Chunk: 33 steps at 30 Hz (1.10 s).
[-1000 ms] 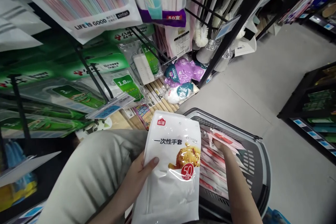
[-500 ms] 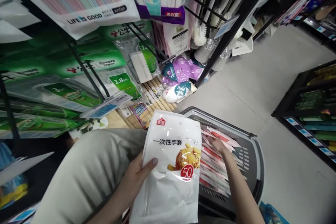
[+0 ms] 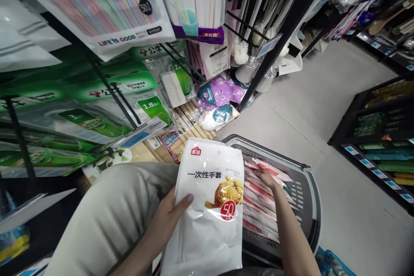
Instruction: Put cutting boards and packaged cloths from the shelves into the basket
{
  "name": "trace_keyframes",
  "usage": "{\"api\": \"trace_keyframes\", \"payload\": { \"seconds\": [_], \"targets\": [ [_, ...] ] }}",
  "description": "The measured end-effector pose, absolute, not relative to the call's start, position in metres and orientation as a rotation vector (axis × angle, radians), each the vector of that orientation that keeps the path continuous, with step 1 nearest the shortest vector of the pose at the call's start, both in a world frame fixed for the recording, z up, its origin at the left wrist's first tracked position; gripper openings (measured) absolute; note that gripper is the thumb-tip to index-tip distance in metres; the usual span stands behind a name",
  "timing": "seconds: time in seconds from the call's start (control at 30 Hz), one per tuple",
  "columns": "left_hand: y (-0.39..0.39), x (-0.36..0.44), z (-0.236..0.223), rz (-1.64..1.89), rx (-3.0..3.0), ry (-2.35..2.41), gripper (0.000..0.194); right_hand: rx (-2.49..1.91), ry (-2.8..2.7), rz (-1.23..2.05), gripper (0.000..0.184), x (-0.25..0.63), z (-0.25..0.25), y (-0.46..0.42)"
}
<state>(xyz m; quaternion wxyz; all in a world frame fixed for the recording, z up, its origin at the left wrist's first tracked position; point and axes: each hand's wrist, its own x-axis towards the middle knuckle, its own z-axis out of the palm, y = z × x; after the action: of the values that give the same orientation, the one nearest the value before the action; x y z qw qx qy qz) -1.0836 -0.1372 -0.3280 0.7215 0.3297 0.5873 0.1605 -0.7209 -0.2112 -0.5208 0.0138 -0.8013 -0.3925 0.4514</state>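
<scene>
My left hand [image 3: 176, 211] is closed on a white pack of disposable gloves [image 3: 210, 237], thumb on its front and the other fingers behind it. The pack stands upright, facing me, with a fried-chicken picture and a red "50" circle. My right hand [image 3: 267, 177] reaches into a grey shopping basket [image 3: 315, 207], fingers closed at the upper edge of a white-and-red packet; the fingertips are partly hidden. Several white-and-red packets [image 3: 260, 211] lie in a row in the basket, their edges up. The held pack covers the basket's left side.
Black hooks at left hold straw packs [image 3: 129, 13] and green-labelled power strips [image 3: 152, 105]. Purple and white bagged items [image 3: 220, 90] sit on the low shelf beside chopsticks [image 3: 194, 118]. Brushes [image 3: 241, 49] hang by a black post. Another shelf [image 3: 381, 172] stands right across the grey floor [image 3: 291, 112].
The view has shifted slightly, so the shelf goods sit a little differently. The glove pack stays in my left hand, and my right hand remains among the packets in the basket.
</scene>
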Motion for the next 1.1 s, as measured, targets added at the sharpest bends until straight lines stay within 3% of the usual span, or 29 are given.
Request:
{"api": "trace_keyframes", "payload": {
  "seconds": [0.2,0.43,0.67,0.83,0.93,1.03,1.1],
  "targets": [
    [-0.136,-1.084,-0.322,0.374,0.769,1.302,0.061,-2.676,-1.556,1.365,0.041,-0.678,-0.481,-0.261],
    [-0.138,-1.079,-0.323,0.375,0.758,1.278,0.061,-2.91,-1.817,1.146,0.037,-0.682,-0.502,-0.268],
    [-0.139,-1.076,-0.326,0.386,0.735,1.263,0.059,-2.892,-1.661,1.229,0.027,-0.673,-0.506,-0.253],
    [-0.14,-1.074,-0.326,0.4,0.677,1.22,0.057,-2.802,-1.496,1.184,0.035,-0.685,-0.467,-0.248],
    [-0.141,-1.072,-0.324,0.401,0.637,1.189,0.056,-2.575,-1.395,1.119,0.037,-0.73,-0.42,-0.249],
    [-0.143,-1.069,-0.322,0.402,0.595,1.147,0.057,-1.817,-0.99,1.511,0.046,-0.797,-0.371,-0.252],
    [-0.146,-1.067,-0.322,0.424,0.588,1.121,0.057,-1.644,-0.875,1.507,0.051,-0.839,-0.348,-0.255]
  ]
}}
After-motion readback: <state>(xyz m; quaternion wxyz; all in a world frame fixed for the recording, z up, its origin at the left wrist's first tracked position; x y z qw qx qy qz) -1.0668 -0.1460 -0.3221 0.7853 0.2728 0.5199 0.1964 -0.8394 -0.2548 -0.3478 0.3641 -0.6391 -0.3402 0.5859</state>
